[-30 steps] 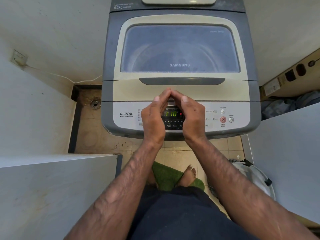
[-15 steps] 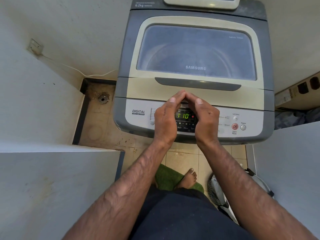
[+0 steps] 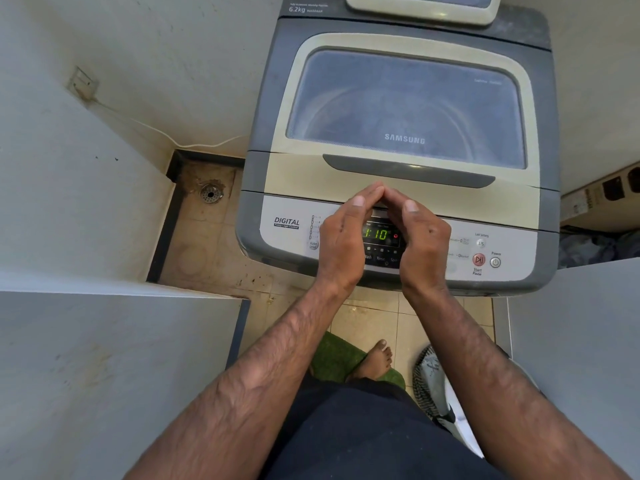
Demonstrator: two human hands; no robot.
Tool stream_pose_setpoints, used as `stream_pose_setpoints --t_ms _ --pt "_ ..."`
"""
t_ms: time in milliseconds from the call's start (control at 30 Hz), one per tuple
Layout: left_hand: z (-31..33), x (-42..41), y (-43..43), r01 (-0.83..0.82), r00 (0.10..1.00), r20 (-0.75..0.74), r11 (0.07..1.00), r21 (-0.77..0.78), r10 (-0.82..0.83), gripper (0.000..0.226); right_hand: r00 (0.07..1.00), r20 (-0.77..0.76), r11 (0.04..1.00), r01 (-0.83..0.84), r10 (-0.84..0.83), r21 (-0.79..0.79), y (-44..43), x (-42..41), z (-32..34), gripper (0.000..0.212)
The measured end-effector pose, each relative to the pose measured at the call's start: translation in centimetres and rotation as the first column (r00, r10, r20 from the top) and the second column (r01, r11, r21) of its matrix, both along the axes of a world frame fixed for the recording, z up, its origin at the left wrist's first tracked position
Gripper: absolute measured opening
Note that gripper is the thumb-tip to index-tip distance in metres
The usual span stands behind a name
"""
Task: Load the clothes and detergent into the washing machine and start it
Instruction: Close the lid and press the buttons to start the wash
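A grey and cream top-loading washing machine [image 3: 401, 43] stands in front of me with its tinted lid [image 3: 405, 105] closed. Its control panel [image 3: 287, 233] shows a green 1:10 on the display [image 3: 377, 234]. My left hand [image 3: 341, 239] and my right hand [image 3: 424, 239] stand on edge over the panel on either side of the display. Their fingertips meet above it, forming a tent that shades the digits. Neither hand holds anything. A red start/pause button [image 3: 479, 260] and a power button [image 3: 495, 262] sit to the right of my right hand. No clothes or detergent show.
White walls [image 3: 86, 358] close in on both sides. A floor drain [image 3: 210, 194] lies in the tiled corner left of the machine. My bare foot [image 3: 375, 358] stands on a green mat [image 3: 337, 355]. A patterned bag [image 3: 429, 386] lies at the right, and a cardboard box [image 3: 595, 197] beside the machine.
The view has shifted so the machine sits further right in the frame. Both hands keep the same tent shape over the display, which still reads 1:10.
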State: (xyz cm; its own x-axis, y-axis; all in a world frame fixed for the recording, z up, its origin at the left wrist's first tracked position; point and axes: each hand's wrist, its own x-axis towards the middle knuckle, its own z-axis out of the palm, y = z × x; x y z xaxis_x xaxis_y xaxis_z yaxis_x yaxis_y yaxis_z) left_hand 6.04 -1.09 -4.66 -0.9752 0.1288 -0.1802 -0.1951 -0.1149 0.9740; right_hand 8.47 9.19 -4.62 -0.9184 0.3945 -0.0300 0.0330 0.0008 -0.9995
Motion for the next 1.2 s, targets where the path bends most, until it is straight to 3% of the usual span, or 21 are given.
stream_pose_setpoints --t_ms 267,433,633,833,933,1200 --pt "-0.1 -0.1 -0.2 0.037 0.999 -0.01 0.999 -0.012 -0.038 0.046 0.998 0.039 0.999 -0.042 0.042 0.014 1.0 0.0 -0.2 0.041" --pt "-0.3 -0.3 -0.3 0.078 0.997 -0.027 0.996 -0.03 -0.079 0.047 0.986 0.129 0.97 -0.132 0.107 0.202 3.1 1.2 0.5 0.04" --pt "-0.1 -0.5 -0.4 0.118 0.992 -0.044 0.991 -0.058 -0.121 0.047 0.978 0.198 0.876 -0.156 0.072 0.456 6.6 5.7 1.1 0.039" --pt "-0.2 -0.7 -0.5 0.137 0.988 -0.059 0.988 -0.078 -0.141 0.052 0.956 0.293 0.692 -0.201 -0.016 0.694 10.1 10.6 1.1 0.038" --pt "-0.1 -0.6 -0.5 0.142 0.987 -0.066 0.987 -0.079 -0.148 0.052 0.947 0.319 0.628 -0.219 -0.049 0.746 10.9 11.9 1.0 0.035" --pt "0.7 -0.5 -0.4 0.154 0.986 -0.048 0.985 -0.078 -0.158 0.046 0.91 0.41 0.569 -0.306 -0.059 0.763 11.1 12.5 1.7 0.024"
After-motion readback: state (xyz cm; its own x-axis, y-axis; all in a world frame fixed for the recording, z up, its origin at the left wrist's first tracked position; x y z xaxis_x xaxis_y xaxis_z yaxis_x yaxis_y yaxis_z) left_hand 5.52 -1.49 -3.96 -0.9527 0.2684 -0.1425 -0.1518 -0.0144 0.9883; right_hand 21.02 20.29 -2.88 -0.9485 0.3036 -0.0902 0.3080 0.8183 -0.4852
